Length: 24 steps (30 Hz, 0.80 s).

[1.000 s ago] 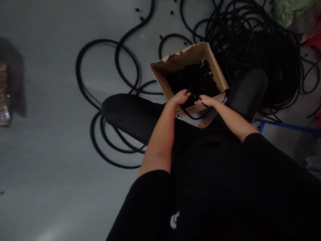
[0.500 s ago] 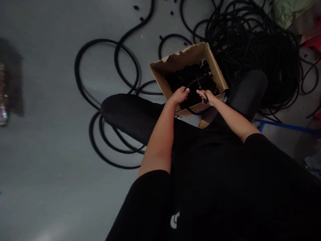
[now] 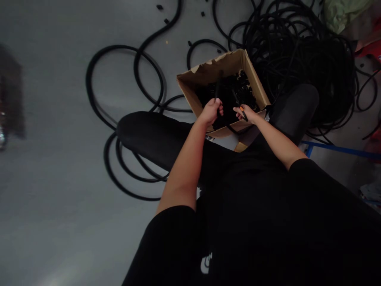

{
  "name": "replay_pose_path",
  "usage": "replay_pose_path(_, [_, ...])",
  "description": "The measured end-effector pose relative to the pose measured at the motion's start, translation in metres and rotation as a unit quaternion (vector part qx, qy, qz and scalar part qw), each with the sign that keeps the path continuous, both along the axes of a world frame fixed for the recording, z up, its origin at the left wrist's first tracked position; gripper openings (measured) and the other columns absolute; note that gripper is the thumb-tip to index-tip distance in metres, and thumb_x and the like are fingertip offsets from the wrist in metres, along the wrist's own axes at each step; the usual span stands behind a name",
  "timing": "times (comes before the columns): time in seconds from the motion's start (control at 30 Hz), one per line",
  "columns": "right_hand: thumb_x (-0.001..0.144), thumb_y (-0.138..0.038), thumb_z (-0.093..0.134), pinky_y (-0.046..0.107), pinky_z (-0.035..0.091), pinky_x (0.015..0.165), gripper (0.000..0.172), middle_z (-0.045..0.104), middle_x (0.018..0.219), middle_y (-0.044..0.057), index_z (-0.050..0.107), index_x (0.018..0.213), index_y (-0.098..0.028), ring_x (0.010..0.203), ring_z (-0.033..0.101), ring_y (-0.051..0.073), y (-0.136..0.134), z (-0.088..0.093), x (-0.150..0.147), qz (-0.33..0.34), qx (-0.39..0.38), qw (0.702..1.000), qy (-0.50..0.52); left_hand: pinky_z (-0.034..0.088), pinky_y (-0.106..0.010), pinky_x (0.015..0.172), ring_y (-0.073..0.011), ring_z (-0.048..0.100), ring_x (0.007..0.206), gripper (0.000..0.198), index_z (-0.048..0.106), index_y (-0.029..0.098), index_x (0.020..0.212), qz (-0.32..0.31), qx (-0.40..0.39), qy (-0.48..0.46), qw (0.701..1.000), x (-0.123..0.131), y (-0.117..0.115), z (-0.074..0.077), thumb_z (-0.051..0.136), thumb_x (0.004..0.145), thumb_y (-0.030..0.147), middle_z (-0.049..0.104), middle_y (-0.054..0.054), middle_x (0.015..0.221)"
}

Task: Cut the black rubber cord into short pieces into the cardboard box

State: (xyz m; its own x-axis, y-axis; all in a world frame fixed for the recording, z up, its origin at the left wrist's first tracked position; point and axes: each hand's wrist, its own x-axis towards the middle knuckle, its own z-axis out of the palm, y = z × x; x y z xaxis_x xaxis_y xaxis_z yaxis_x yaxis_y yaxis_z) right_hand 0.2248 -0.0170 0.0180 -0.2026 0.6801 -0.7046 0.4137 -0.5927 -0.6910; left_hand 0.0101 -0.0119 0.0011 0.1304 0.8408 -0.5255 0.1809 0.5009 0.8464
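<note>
Your left hand (image 3: 212,112) grips the hose (image 3: 219,82) over the box (image 3: 208,72), and your right hand (image 3: 250,115) is clenched on the cutters (image 3: 243,111). Looks like the cutting step, so line the blades up.

bare floor (image 3: 44,190) at left lies open; hose coils (image 3: 300,51) crowd right of the cardboard box (image 3: 256,84).

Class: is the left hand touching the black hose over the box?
Touching. The head view shows the left hand closed round the hose, which sticks up from the fist over the box.
</note>
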Motion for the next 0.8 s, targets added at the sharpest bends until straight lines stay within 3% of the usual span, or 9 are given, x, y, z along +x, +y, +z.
replay_pose_path(0.07, [0.12, -0.04, 0.096, 0.019, 0.054, 0.067, 0.049, 0.069, 0.078, -0.002, 0.055, 0.097, -0.025, 0.069, 0.063, 0.012, -0.008, 0.005, 0.004, 0.003, -0.03, 0.999, 0.015, 0.06, -0.034, 0.082, -0.0195, 0.06, 0.079, 0.051, 0.063, 0.028, 0.111, 0.056, 0.004, -0.048, 0.997, 0.001, -0.005, 0.024, 0.062, 0.128, 0.076, 0.052, 0.002, 0.081])
replay_pose_path(0.17, [0.125, -0.054, 0.088, 0.021, 0.059, 0.07, 0.052, 0.076, 0.08, 0.004, 0.063, 0.093, -0.021, 0.073, 0.071, 0.014, -0.022, 0.012, 0.019, 0.111, -0.1, 0.986, 0.07, 0.055, -0.028, 0.077, -0.0161, 0.054, 0.074, 0.053, 0.058, 0.027, 0.102, 0.204, -0.04, -0.146, 0.967, -0.008, -0.011, 0.062, 0.044, 0.138, 0.063, 0.045, 0.003, 0.078])
replay_pose_path(0.2, [0.127, -0.06, 0.085, 0.022, 0.06, 0.071, 0.056, 0.077, 0.079, 0.005, 0.066, 0.093, -0.02, 0.072, 0.071, 0.015, -0.025, 0.015, 0.026, 0.151, -0.113, 0.978, 0.089, 0.052, -0.026, 0.074, -0.0147, 0.048, 0.071, 0.053, 0.056, 0.027, 0.099, 0.268, -0.051, -0.198, 0.942, -0.013, -0.013, 0.073, 0.038, 0.141, 0.055, 0.041, 0.004, 0.077])
replay_pose_path(0.27, [0.126, -0.069, 0.081, 0.024, 0.063, 0.075, 0.06, 0.078, 0.08, 0.004, 0.071, 0.098, -0.018, 0.072, 0.071, 0.015, -0.027, 0.022, 0.044, 0.212, -0.114, 0.963, 0.119, 0.043, -0.024, 0.068, -0.0123, 0.034, 0.064, 0.058, 0.051, 0.024, 0.094, 0.414, -0.061, -0.309, 0.854, -0.025, -0.015, 0.089, 0.026, 0.143, 0.043, 0.034, 0.007, 0.074])
replay_pose_path(0.37, [0.112, -0.068, 0.099, 0.025, 0.061, 0.075, 0.058, 0.076, 0.083, 0.0, 0.07, 0.101, -0.02, 0.075, 0.072, 0.015, -0.02, 0.04, 0.072, 0.291, -0.059, 0.951, 0.085, 0.044, -0.028, 0.069, -0.0134, 0.038, 0.066, 0.059, 0.053, 0.025, 0.094, 0.482, -0.042, -0.398, 0.78, -0.039, -0.016, 0.1, 0.033, 0.142, 0.051, 0.04, 0.006, 0.075])
replay_pose_path(0.47, [0.098, -0.047, 0.112, 0.026, 0.052, 0.067, 0.051, 0.071, 0.076, -0.003, 0.068, 0.101, -0.021, 0.072, 0.069, 0.017, -0.007, 0.063, 0.096, 0.366, -0.005, 0.928, -0.067, 0.044, -0.029, 0.069, -0.0131, 0.038, 0.066, 0.057, 0.052, 0.025, 0.094, 0.499, -0.051, -0.392, 0.771, -0.036, -0.016, 0.101, 0.036, 0.142, 0.05, 0.042, 0.006, 0.074])
replay_pose_path(0.57, [0.098, -0.026, 0.104, 0.029, 0.051, 0.068, 0.033, 0.07, 0.075, -0.001, 0.072, 0.103, -0.019, 0.073, 0.068, 0.018, 0.006, 0.084, 0.12, 0.388, 0.016, 0.899, -0.203, 0.045, -0.029, 0.067, -0.0139, 0.042, 0.065, 0.05, 0.055, 0.026, 0.096, 0.447, -0.115, -0.367, 0.808, -0.014, -0.02, 0.098, 0.048, 0.14, 0.048, 0.046, 0.005, 0.071])
replay_pose_path(0.7, [0.101, -0.03, 0.099, 0.032, 0.055, 0.074, 0.025, 0.076, 0.083, 0.003, 0.082, 0.11, -0.014, 0.08, 0.074, 0.022, 0.026, 0.117, 0.157, 0.392, 0.065, 0.871, -0.288, 0.048, -0.029, 0.064, -0.0151, 0.05, 0.063, 0.046, 0.061, 0.029, 0.1, 0.366, -0.187, -0.358, 0.838, 0.019, -0.028, 0.086, 0.075, 0.129, 0.062, 0.051, 0.006, 0.068])
replay_pose_path(0.8, [0.107, -0.032, 0.095, 0.034, 0.059, 0.082, 0.027, 0.086, 0.103, 0.009, 0.087, 0.121, -0.011, 0.096, 0.081, 0.026, 0.039, 0.155, 0.178, 0.373, 0.145, 0.852, -0.336, 0.051, -0.029, 0.067, -0.0148, 0.053, 0.064, 0.046, 0.061, 0.029, 0.099, 0.342, -0.188, -0.361, 0.847, 0.032, -0.03, 0.078, 0.082, 0.126, 0.06, 0.053, 0.007, 0.068])
